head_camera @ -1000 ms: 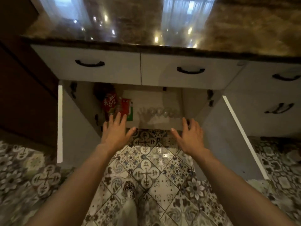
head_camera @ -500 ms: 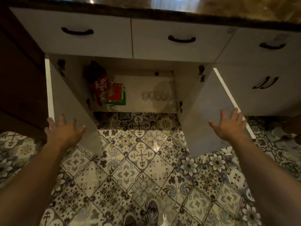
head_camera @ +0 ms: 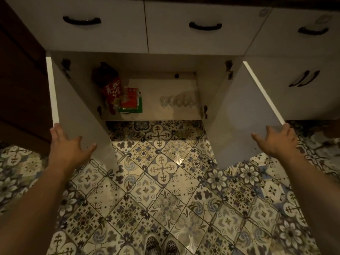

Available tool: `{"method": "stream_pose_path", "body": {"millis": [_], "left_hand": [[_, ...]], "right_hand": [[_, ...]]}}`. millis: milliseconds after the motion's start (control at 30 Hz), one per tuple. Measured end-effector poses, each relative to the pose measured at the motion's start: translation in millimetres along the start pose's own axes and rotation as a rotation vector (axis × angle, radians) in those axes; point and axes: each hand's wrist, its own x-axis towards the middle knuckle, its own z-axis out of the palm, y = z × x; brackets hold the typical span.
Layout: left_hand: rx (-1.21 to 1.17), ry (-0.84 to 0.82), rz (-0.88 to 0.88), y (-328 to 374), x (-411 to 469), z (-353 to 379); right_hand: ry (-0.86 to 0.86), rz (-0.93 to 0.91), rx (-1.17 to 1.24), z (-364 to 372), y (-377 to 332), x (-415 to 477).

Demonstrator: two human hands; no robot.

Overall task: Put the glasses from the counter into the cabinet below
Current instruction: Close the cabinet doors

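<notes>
The cabinet [head_camera: 156, 87] under the drawers stands wide open. Several clear glasses [head_camera: 176, 102] sit in a row on its floor, toward the right side. My left hand [head_camera: 68, 146] clasps the lower outer corner of the left door [head_camera: 77, 100], thumb on the inner face and fingers behind the edge. My right hand [head_camera: 276, 142] holds the right door [head_camera: 244, 111] the same way at its outer edge. The counter top is out of view.
Red snack bags [head_camera: 112, 89] and a red-green packet [head_camera: 130, 102] lie at the cabinet's left. Drawers with black handles [head_camera: 205, 26] run above. A dark wooden unit [head_camera: 20, 89] flanks the left, another cabinet [head_camera: 303, 80] the right. My shoes [head_camera: 161, 245] stand on patterned tiles.
My hands drew back from the cabinet opening and spread outward onto the two doors. The view tilted down, so the counter top dropped out of sight.
</notes>
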Motion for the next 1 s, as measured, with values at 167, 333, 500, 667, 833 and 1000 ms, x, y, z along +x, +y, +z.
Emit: {"method": "stream_pose_path", "body": {"millis": [167,333,500,667,833,1000], "left_hand": [[-0.097,-0.027,0.009,7,-7,-6],[-0.154,-0.015,0.03,16,-10,-13],[-0.188,-0.019,0.07,29,-9,-17],[-0.078,-0.071,0.149,52,-1,-21],[-0.1,-0.076,0.231,76,12,-27],[-0.126,-0.104,0.306,110,35,-29]], "right_hand": [[0.142,-0.062,0.023,12,-2,-13],[0.261,-0.142,0.03,28,-30,-40],[0.27,-0.196,0.023,41,-84,-62],[0.226,-0.322,-0.076,36,-146,-77],[0.298,-0.488,-0.093,11,-216,-73],[0.247,-0.586,-0.102,-5,-281,-56]]}}
